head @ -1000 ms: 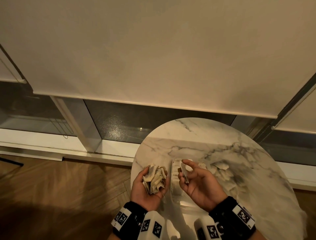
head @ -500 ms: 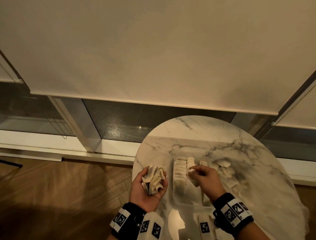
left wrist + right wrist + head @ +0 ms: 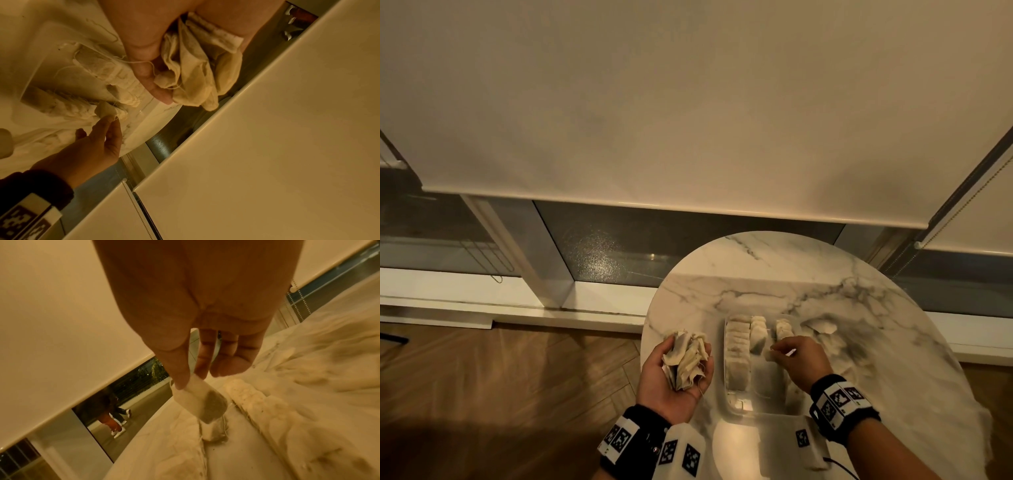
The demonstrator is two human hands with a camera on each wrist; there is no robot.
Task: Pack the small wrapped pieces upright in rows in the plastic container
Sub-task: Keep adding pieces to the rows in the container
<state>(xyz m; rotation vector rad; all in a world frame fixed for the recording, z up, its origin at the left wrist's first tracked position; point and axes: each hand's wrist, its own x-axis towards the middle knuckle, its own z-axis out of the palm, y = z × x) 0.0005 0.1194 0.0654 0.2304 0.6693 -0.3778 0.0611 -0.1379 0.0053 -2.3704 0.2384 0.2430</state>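
Right wrist view: one small pale paper-wrapped piece (image 3: 200, 402) is pinched between thumb and forefinger of the right hand (image 3: 799, 359) above the clear rectangular plastic container (image 3: 732, 406) on the round marble table (image 3: 756, 274); a bunch of wrapped pieces (image 3: 686, 359) is cupped in the left hand (image 3: 671, 380), fingers curled round it.

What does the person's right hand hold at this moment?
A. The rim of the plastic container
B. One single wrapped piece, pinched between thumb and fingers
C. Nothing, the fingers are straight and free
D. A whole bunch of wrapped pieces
B: in the right wrist view the right hand pinches one wrapped piece by its top edge above the plastic container; the bunch of pieces lies in the left hand.
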